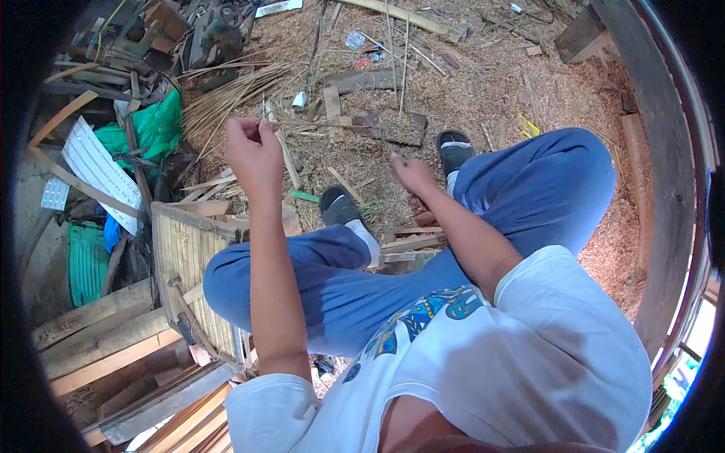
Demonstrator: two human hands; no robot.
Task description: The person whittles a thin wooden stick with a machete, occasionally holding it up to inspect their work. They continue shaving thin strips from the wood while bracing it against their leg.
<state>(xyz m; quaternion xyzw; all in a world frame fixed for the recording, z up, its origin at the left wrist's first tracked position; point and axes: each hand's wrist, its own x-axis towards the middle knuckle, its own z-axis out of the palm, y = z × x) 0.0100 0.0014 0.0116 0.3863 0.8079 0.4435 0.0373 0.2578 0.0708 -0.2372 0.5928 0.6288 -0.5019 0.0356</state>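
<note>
My left hand (254,157) is raised over the floor with its fingers pinched on one end of a thin bamboo strip (313,124). The strip runs level to the right, towards a dark wooden block (408,130) lying on the ground. Between my feet, my right hand (414,176) is closed around a slim tool (393,155) that looks like a small knife; its far end points up and left near the block, and its exact shape is too small to make out.
A bundle of bamboo strips (234,98) lies on the shavings-covered floor (483,83). At left are a green sheet (155,128), a white perforated panel (98,166) and a bamboo-slatted piece (189,257). Stacked planks (113,325) fill the lower left; a wooden beam (668,174) edges the right.
</note>
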